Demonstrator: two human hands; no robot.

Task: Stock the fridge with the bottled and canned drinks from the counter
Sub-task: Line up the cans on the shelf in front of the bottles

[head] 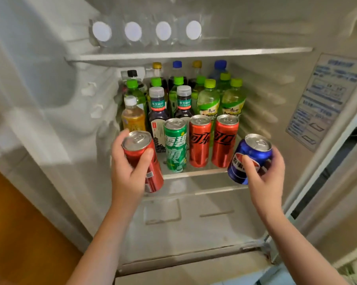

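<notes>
**Two cans, two open ends of the row**

The left hand (pixel 128 173) is wrapped round a red can (pixel 154 167), tilted, just before the shelf's left end. The right hand (pixel 270 179) grips a blue can (pixel 255 153), also tilted, off the right end. Between them a green can (pixel 175 145) and a pair of standing red cans (pixel 200 140) line the front of the middle shelf (pixel 204 172), with bottles (pixel 208 99) packed behind. Best, I judge, to upright each can, set its base on the shelf edge, then slide it in beside the row, one hand at a time, so its neighbours stay standing.
</notes>
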